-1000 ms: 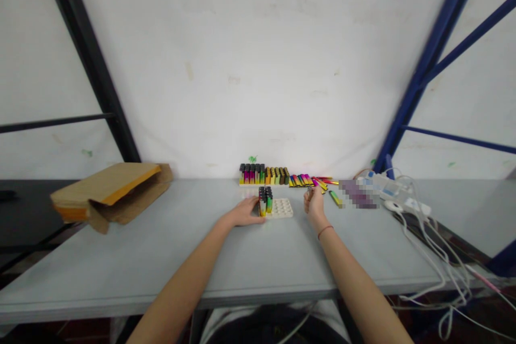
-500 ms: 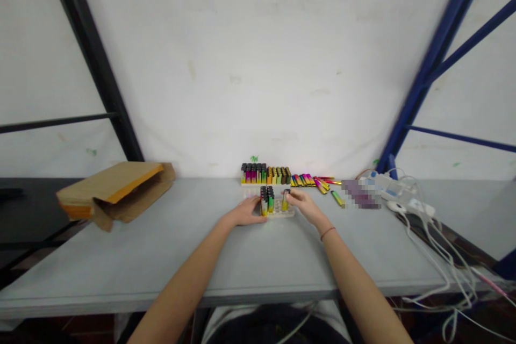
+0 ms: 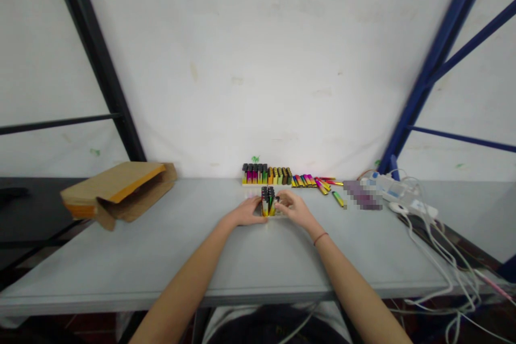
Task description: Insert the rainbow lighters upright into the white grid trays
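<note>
A pale holder tray (image 3: 282, 217) stands on the table, with several upright lighters (image 3: 267, 201) packed into its left end. My left hand (image 3: 248, 212) grips that left end, thumb along the front and fingers behind. My right hand (image 3: 296, 208) pinches a lighter (image 3: 277, 202) close beside the standing ones. Most of that lighter and the right part of the tray are hidden by my right fingers.
Behind stand filled lighter rows (image 3: 255, 174) and more upright lighters (image 3: 279, 176). Loose lighters (image 3: 304, 180) lie to their right, with a single green lighter (image 3: 338, 199) nearer. A cardboard box (image 3: 116, 191) is at left; white cables (image 3: 433, 247) and power strips (image 3: 387, 188) are at right.
My right hand has moved left along the tray with the lighter, from its right side to beside the standing lighters. My left hand has stayed at the tray's left end.
</note>
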Tool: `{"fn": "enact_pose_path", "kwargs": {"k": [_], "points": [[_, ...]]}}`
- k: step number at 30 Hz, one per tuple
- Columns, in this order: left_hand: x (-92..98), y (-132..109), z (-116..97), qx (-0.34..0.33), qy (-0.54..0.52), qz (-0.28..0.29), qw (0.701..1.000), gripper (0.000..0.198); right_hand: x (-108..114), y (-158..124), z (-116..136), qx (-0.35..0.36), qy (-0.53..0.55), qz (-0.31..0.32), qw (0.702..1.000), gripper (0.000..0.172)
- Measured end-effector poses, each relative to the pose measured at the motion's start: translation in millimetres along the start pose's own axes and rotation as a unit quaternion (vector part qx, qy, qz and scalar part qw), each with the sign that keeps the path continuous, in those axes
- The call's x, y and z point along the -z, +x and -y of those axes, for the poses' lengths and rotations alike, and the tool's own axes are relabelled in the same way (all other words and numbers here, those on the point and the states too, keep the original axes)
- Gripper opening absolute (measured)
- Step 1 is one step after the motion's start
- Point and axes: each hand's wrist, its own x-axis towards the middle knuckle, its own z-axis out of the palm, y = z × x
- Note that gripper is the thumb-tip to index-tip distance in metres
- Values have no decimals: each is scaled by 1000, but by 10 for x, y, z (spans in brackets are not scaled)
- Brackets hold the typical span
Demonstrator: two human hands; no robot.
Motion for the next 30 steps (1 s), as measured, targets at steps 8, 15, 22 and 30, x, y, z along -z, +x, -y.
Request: {"fn": "enact_pose_path", "kwargs": {"k": [8,15,22,30], "points": [[0,10,13,-5,-8,-6,1000,79,-25,6,-29,27,-71,24,997,29],[50,-1,-38,20,-8,18,1000,87,623,27,-268,-124,-353,-220,901,34],[23,19,36,19,-18,9,1000,86,1101,-196,-510,-359,-463,-272,763,37],[24,17,51,14,-16,11,1000,82,1174,-112,-642,-349,-454,-258,778,33]]}}
